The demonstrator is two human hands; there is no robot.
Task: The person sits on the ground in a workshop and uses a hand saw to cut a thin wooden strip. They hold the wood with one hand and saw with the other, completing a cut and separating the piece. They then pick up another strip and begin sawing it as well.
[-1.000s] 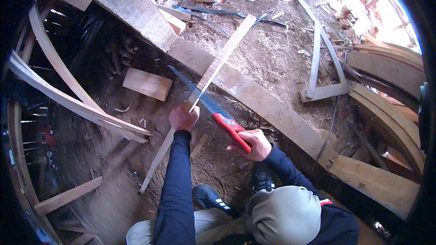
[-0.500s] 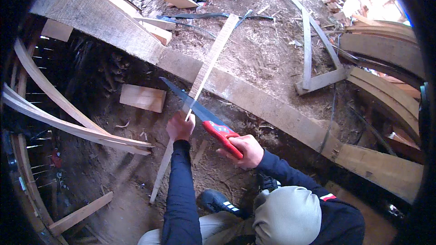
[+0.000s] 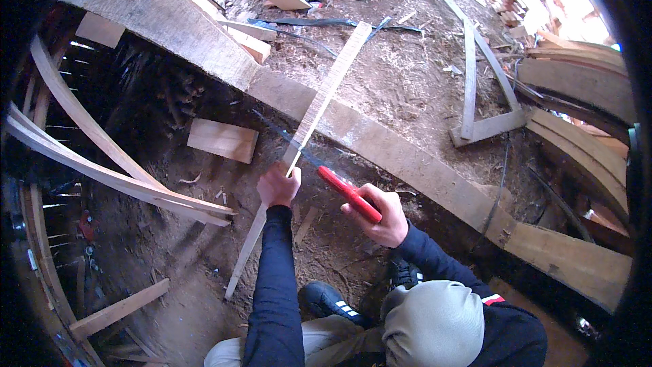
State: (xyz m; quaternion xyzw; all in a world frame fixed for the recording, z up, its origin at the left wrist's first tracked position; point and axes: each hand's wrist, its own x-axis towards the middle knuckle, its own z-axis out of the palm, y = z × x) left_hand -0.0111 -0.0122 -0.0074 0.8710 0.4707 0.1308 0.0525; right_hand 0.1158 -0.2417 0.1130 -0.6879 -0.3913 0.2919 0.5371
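While the left hand (image 3: 278, 185) curled its fingers around a wooden strip (image 3: 333, 85) lying across the timber beam (image 3: 407, 153), the right hand (image 3: 386, 217) gripped a red-handled handsaw (image 3: 333, 180) that crossed the strip between left hand and beam, the cut seemingly unfinished.

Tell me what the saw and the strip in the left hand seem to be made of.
Saw handle: probably plastic, given its smooth bright red finish.
Saw blade: likely bare metal, thin and bluish-grey.
Strip: wood, seemingly unpainted, pale with fine streaks.
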